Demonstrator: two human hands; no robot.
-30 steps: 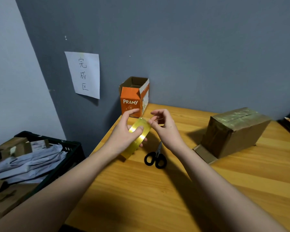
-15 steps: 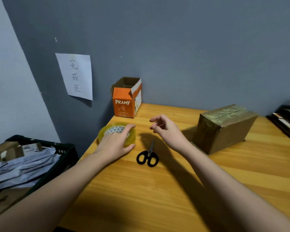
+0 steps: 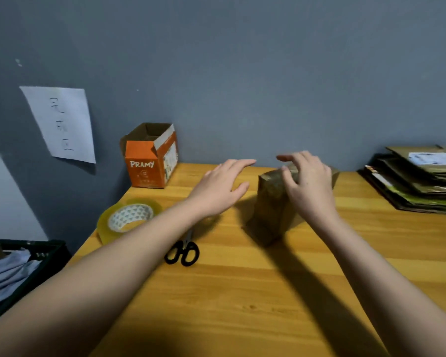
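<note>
A brown cardboard box (image 3: pixel 273 202) wrapped in shiny tape stands on the wooden table (image 3: pixel 242 305). My right hand (image 3: pixel 307 181) hovers over the box's top with fingers spread and slightly bent, at or just above the surface. My left hand (image 3: pixel 223 185) reaches toward the box's left side, fingers straight, not touching it. A roll of clear yellowish tape (image 3: pixel 129 219) lies flat near the table's left edge. Black-handled scissors (image 3: pixel 183 251) lie beside my left forearm.
An open orange box marked PRAMY (image 3: pixel 150 161) stands at the back left against the grey wall. A paper sign (image 3: pixel 62 124) hangs on the wall. Flattened cartons (image 3: pixel 417 179) are stacked at the right. A black crate (image 3: pixel 18 269) with grey bags sits left of the table.
My left hand has set the tape roll down on the table and let it go. Both hands have moved right to the taped box. The view has turned right.
</note>
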